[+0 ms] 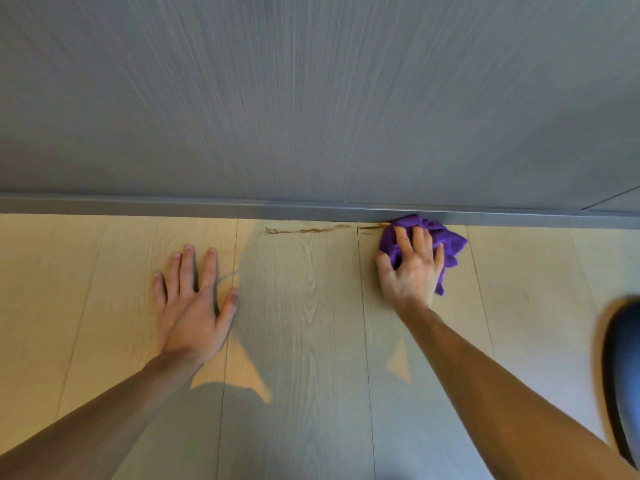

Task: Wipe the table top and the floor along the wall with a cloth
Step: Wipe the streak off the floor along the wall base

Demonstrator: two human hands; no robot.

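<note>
Head view, straight down onto pale wood-plank floor meeting a grey wall along a dark skirting strip.

Left of centre: left hand flat on the floor, fingers spread, released, grasping nothing, apparently bracing body weight. Well back from the wall edge.

Centre, just in front of the skirting: brown smear, thin and streaky, running along the floor's wall edge toward the right. Not yet wiped, judging by how plainly it shows.

Right of centre: purple cloth, bunched, pressed onto the floor and touching the skirting strip, sitting at the right end of the smear. Right hand on top of it, fingers curled down into the folds, pressing and gripping the cloth.

Far right, at the frame edge: blurred dark rounded shape, too smeared to identify.

Progress, as a judgement: floor stage in hand, at the start of the stained stretch; floor right of the cloth looking clean, the smear to the left of it remaining. No tabletop in sight, so impossible to say whether that part is done.
</note>
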